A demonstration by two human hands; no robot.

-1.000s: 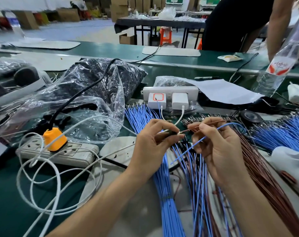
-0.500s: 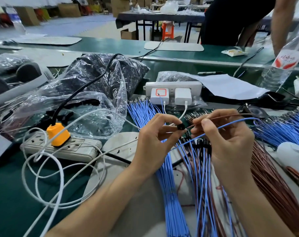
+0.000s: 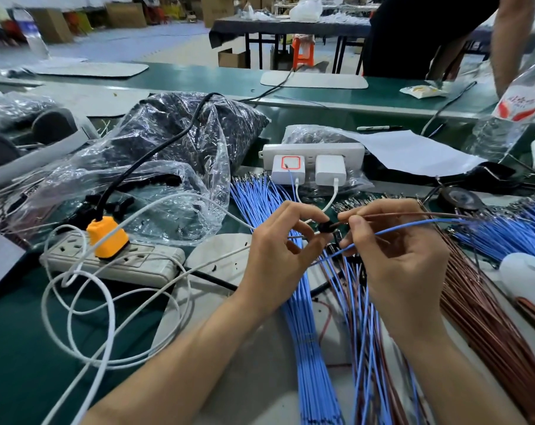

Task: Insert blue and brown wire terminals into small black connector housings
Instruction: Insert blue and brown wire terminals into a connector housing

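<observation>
Mid-frame, the left hand (image 3: 277, 243) pinches a black housing (image 3: 326, 226). The right hand (image 3: 396, 259) pinches a brown wire (image 3: 413, 214) at its mouth and also holds a blue wire (image 3: 419, 223). Judging by the loose bundles (image 3: 303, 317) on the surface, most wires remain to be inserted.

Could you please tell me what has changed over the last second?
The right hand has pushed the brown wire leftward, so its tip now meets the black housing pinched by the left hand. Both grips are unchanged; the blue wire still runs through the right hand.
</observation>
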